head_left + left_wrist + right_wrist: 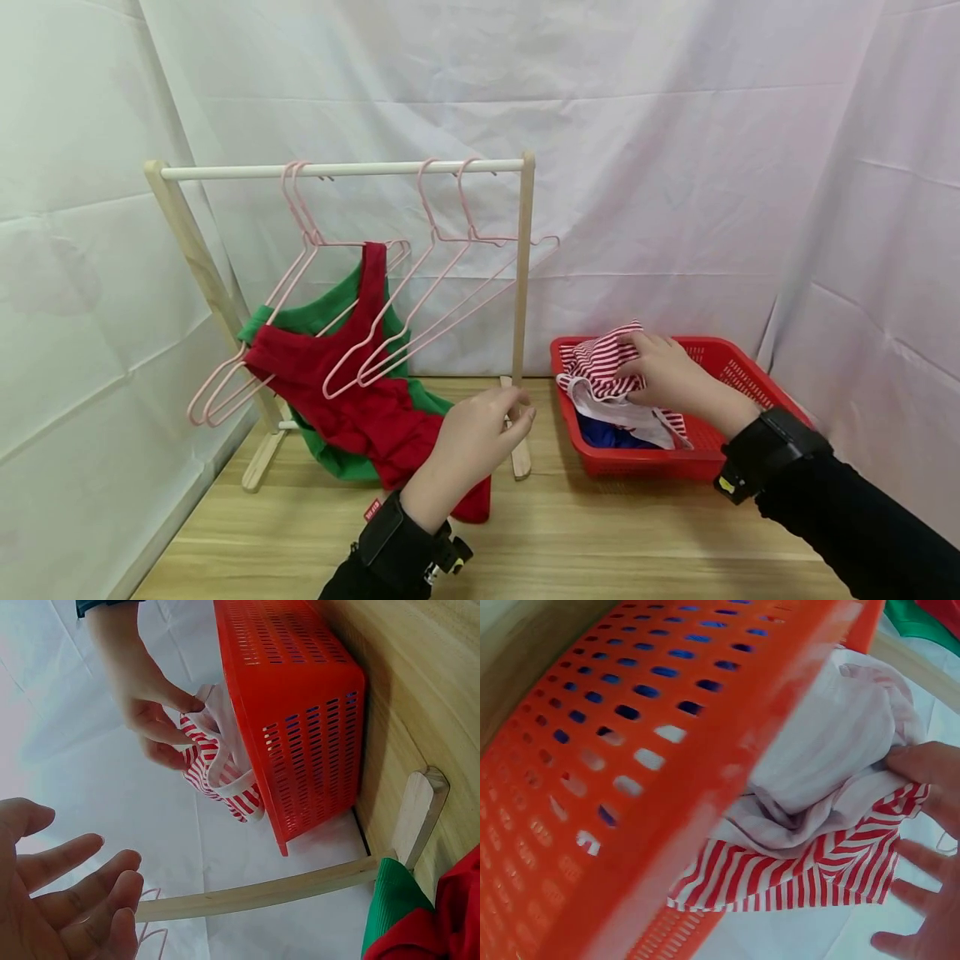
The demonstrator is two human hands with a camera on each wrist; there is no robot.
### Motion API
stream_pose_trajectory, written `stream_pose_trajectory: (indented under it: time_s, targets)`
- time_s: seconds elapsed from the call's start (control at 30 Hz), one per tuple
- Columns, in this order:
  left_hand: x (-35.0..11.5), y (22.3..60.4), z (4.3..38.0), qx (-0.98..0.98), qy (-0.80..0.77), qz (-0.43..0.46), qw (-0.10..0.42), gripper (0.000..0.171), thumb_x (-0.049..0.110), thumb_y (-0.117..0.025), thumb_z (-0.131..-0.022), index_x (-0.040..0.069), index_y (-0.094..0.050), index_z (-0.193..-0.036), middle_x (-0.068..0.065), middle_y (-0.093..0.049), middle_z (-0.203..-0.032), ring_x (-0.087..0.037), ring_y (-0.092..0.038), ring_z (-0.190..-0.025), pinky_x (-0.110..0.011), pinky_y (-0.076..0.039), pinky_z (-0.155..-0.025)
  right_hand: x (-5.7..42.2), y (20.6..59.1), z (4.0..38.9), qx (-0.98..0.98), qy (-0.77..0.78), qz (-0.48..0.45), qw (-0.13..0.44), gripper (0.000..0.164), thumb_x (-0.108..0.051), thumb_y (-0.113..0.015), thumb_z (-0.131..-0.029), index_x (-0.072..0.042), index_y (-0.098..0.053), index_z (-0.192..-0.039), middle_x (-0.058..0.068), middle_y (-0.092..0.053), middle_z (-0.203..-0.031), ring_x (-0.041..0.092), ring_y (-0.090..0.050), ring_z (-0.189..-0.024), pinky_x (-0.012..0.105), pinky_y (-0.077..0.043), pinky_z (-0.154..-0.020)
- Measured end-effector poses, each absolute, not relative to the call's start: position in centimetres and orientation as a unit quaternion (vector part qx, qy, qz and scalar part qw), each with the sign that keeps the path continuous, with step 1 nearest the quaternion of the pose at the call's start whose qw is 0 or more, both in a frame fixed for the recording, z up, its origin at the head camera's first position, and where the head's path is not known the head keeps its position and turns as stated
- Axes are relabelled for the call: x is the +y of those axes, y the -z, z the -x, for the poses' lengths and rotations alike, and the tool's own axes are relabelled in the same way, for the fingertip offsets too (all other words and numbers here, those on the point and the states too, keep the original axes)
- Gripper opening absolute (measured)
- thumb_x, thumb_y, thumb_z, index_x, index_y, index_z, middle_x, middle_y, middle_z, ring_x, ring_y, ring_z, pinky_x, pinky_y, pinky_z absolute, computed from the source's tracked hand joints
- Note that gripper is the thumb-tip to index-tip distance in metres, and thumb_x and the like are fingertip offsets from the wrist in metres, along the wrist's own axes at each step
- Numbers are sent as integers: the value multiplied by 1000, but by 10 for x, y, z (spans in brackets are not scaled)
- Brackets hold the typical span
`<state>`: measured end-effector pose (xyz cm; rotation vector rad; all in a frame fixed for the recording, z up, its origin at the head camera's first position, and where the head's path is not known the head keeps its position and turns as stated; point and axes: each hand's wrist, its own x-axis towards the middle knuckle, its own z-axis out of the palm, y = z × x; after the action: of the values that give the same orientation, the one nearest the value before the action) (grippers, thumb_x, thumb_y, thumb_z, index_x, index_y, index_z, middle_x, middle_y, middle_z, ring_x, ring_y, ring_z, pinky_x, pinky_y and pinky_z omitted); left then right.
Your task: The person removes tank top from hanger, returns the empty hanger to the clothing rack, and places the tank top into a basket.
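At the red basket (720, 354), my right hand (667, 375) pinches a red-and-white striped garment (600, 362) between thumb and fingers. The garment's pale inner side shows in the right wrist view, with the thumb over its edge (877, 776). Part of it still lies in the basket, over blue cloth (611, 433). My left hand (483, 433) hovers in front of the clothes rack, fingers loosely bent and holding nothing. Close behind it in the head view hangs a red tank top (337, 367), and behind that a green one (330, 312).
The clothes rack has a white rail (360, 169) and wooden posts (523, 275). Two bare pink hangers (442, 242) hang toward its right end; the tops hang on two more at the left. A wooden table (585, 542) lies beneath, with white cloth (675, 167) around.
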<state>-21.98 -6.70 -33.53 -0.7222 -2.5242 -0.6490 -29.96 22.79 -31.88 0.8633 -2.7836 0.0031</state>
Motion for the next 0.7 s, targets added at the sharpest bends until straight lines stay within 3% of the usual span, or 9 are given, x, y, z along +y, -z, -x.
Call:
stream_pose_trajectory:
  time_s: [0.13,0.3,0.4,0.7]
  targets:
    - [-68,336,220,-914,234,258,209,19,36,-52,-89,21,-64,-93,14,-55,-72,0,-47,-57,-15,-36,-47,228,329,301,-945,12,-309,103,23,-28,-74,-70,-20,-69,-91,15,-38,-134,38,-24,-126,62,-17,-95]
    - [-69,338,220,-913,232,260,210,20,35,-52,-89,20,-64,-94,13,-58,-76,0,-51,-62,-15,-37,-49,226,341,299,-943,-25,-327,57,31,-25,-69,-74,-12,-64,-103,16,-47,-126,34,-40,-117,52,-32,-94]
    - [-70,339,220,-914,231,259,210,20,35,-52,-89,20,-64,-94,13,-58,-76,0,-51,-62,-14,-37,-48,225,346,296,-948,-65,-313,8,32,-24,-69,-76,-15,-62,-106,13,-49,-124,28,-46,-111,45,-40,-89]
    - [-73,342,220,-916,229,258,206,21,36,-51,-89,20,-64,-94,12,-56,-76,0,-48,-59,-14,-36,-46,223,358,291,-957,-96,-259,-82,37,-27,-70,-76,-24,-59,-111,2,-47,-123,18,-46,-105,41,-42,-88]
